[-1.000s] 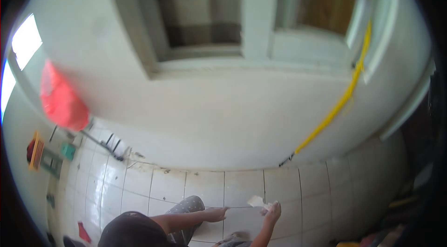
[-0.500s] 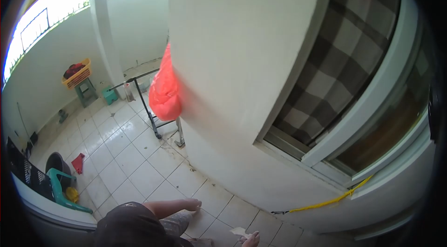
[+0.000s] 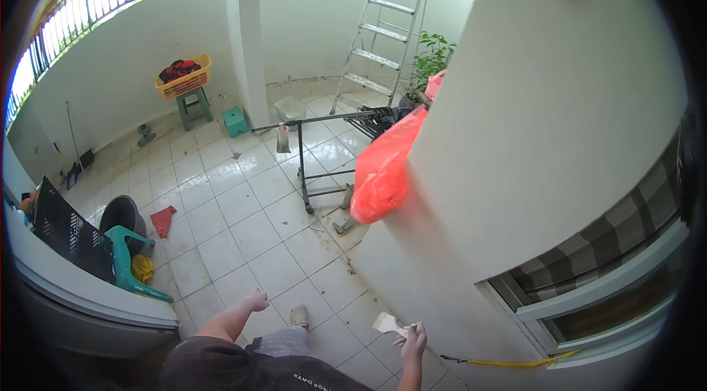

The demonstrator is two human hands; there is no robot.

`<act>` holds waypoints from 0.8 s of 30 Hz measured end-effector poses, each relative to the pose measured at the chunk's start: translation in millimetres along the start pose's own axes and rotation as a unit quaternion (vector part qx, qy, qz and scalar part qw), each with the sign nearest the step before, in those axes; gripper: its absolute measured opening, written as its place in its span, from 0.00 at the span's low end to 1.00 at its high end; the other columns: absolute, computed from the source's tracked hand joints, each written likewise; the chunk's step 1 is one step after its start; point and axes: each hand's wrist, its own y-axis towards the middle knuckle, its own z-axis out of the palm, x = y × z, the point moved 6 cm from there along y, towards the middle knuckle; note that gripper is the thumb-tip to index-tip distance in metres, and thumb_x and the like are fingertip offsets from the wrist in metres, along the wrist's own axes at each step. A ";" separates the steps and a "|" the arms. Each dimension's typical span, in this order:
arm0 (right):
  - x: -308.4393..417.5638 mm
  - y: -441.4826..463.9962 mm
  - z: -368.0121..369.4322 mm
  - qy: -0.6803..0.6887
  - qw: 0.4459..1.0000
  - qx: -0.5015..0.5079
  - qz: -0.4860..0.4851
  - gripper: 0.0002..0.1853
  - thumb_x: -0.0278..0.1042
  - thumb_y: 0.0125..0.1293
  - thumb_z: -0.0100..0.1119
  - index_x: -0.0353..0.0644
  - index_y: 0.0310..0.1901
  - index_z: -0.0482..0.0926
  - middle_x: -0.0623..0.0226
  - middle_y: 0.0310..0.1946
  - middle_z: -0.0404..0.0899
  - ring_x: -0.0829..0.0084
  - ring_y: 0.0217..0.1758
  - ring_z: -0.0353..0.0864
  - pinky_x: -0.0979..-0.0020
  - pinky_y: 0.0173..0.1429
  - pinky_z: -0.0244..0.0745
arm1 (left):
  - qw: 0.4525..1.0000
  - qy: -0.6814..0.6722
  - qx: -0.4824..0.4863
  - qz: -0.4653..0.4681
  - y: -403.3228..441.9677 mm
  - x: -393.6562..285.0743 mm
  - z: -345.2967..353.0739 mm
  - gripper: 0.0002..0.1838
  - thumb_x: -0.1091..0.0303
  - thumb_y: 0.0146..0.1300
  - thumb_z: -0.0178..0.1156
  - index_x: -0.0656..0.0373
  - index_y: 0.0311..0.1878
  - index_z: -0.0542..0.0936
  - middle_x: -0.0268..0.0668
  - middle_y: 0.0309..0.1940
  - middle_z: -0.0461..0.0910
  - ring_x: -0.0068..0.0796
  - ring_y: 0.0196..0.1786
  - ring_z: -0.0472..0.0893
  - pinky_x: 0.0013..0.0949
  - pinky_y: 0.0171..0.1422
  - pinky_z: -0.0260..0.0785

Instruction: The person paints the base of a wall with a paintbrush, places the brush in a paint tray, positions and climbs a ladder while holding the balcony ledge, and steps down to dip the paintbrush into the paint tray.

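My right hand [image 3: 414, 339] is closed around the handle of a white brush or scraper [image 3: 387, 324], its pale flat end pointing to the left over the tiles. My left hand [image 3: 255, 300] hangs low over the tiled floor [image 3: 302, 271], away from the tool; its fingers are too small to make out clearly. Below it, one shoe [image 3: 299, 316] stands on the tiles.
A red plastic bag [image 3: 387, 174] hangs by the wall corner, beside a black rack [image 3: 301, 163]. Behind stand a ladder [image 3: 383, 34] and a plant [image 3: 432, 60]. At left are a green chair [image 3: 121, 262], a red cloth [image 3: 163, 221] and a yellow basket [image 3: 183, 82] on a stool.
The view has swung left from the window and wall to the tiled yard, bringing the ladder and plant into sight. The white tool stays in my right hand.
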 end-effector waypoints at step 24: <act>173.2 237.8 682.9 -0.141 0.910 0.373 -0.111 0.31 0.67 0.68 0.50 0.40 0.39 0.66 0.67 0.22 0.70 0.75 0.19 0.76 0.72 0.23 0.74 | 0.887 -0.393 -0.212 -0.121 59.6 317.9 -156.6 0.16 0.61 0.66 0.56 0.61 0.50 0.81 0.48 0.44 0.82 0.44 0.50 0.79 0.44 0.56 0.71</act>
